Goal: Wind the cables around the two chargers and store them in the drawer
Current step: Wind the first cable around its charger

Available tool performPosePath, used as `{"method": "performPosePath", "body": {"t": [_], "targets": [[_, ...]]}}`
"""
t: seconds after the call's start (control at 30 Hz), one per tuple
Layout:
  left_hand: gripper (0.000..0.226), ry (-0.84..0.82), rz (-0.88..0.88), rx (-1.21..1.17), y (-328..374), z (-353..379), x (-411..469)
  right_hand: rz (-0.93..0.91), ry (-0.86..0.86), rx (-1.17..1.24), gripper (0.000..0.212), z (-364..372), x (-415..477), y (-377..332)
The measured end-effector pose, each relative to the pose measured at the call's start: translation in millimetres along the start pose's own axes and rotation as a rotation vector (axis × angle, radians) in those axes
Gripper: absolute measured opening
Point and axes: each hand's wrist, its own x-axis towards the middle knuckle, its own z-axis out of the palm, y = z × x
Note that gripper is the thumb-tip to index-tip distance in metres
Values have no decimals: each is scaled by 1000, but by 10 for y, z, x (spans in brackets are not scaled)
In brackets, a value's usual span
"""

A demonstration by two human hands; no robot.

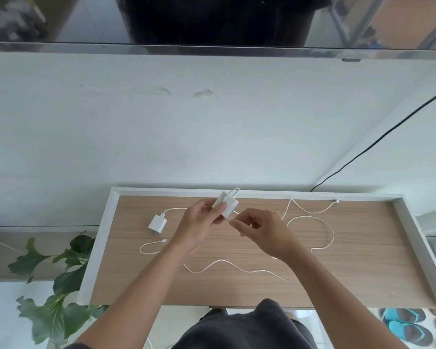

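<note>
The head camera is the only view, looking down at a wood-topped desk [237,293] with a raised white rim across the lower half of the frame. Just above centre, the left hand [199,222] is closed around a white charger [227,205], thumb on its face, holding it up off the desk so the cable can pass around it. A small loop of cable stands above the block. The right hand [259,230] sits just beside it, fingers pinched on what seems to be the cable near the charger, probably to feed it on under tension; the grip itself is too small to be sure. That charger's cable [322,222] trails loose across the right of the desk, so winding looks barely begun. The second charger [157,222] lies flat at centre left, untouched, its cable [222,264] snaking along the lower middle. No drawer is clearly in view. A leafy plant [58,280] fills the lower left corner.
</note>
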Motion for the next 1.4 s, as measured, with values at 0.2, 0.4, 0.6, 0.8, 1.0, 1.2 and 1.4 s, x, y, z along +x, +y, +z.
{"method": "performPosePath", "body": {"t": [0.2,0.4,0.6,0.8,1.0,1.2,1.4], "targets": [[40,-116,-49,-26,167,-177,35,178,-77,144,49,-208,14,98],[31,-414,-120,112,297,-76,-95,319,-363,455,26,-275,98,216],[42,-505,-62,503,287,43,-156,400,-396,243,33,-406,149,215],[31,-180,-62,416,118,145,-137,325,-183,132,35,-497,234,-115],[39,-1,-8,292,67,57,-31,210,-96,91,26,-331,221,-234],[41,135,-68,22,30,88,4,182,10,175,26,-163,202,-250],[46,247,-46,-57,52,168,24,37,36,25,20,-4,172,-280]]}}
